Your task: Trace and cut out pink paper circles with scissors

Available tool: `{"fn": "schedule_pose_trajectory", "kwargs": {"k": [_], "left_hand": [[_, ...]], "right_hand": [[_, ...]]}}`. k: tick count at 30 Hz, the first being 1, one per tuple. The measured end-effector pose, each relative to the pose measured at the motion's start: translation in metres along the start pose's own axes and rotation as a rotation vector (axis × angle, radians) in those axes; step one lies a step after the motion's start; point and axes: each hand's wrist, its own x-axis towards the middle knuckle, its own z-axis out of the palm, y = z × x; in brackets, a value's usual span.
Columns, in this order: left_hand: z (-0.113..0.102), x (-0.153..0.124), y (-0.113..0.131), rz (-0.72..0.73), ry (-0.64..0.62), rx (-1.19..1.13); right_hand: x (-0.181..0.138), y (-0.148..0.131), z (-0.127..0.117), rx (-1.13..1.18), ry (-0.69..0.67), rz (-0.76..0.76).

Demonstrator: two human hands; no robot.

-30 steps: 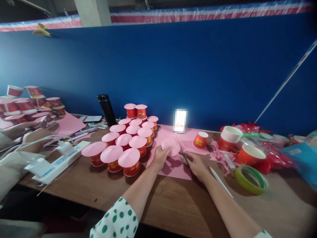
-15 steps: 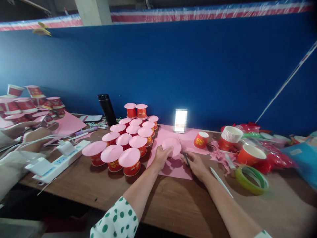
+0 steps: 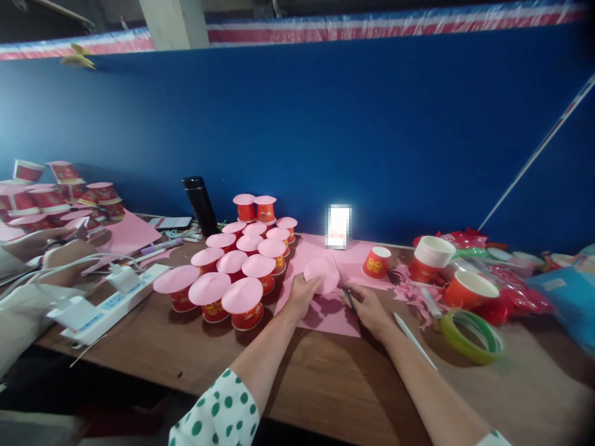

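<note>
Between thumb and fingers, my left hand (image 3: 303, 296) grips the near left edge of a round pink paper disc (image 3: 324, 274). My right hand (image 3: 367, 308) is closed on a pair of scissors (image 3: 348, 293), whose blades point up and away beside the disc's right edge. Under both hands lies a larger sheet of pink paper (image 3: 353, 263) on the brown table. A red paper cup (image 3: 377, 262) with a gold pattern stands upside down on the sheet's right part. To the left, several red cups stand in rows, each topped with a pink disc (image 3: 242, 295).
A lit phone (image 3: 339, 227) leans against the blue partition. On the right are stacked paper cups (image 3: 432, 257), pink scraps (image 3: 421, 291), a white pen (image 3: 414, 339) and a tape roll (image 3: 471, 336). Leftward are a power strip (image 3: 116, 306), a black bottle (image 3: 199, 204) and another person's hand (image 3: 69, 260).
Hardly anything differs. Both hands keep their grip on the disc and the scissors in nearly the same spot.
</note>
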Motion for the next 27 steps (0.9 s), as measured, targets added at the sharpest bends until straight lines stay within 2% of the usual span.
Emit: {"fn": "schedule_pose_trajectory", "kwargs": {"k": [17, 27], "left_hand": [[-0.0012, -0.0002, 0.0004, -0.001, -0.004, 0.01], [-0.0016, 0.0014, 0.0, 0.021, -0.005, 0.016]], "right_hand": [[-0.0015, -0.0042, 0.0008, -0.018, 0.007, 0.009], [0.0011, 0.0033, 0.0005, 0.004, -0.003, 0.002]]}}
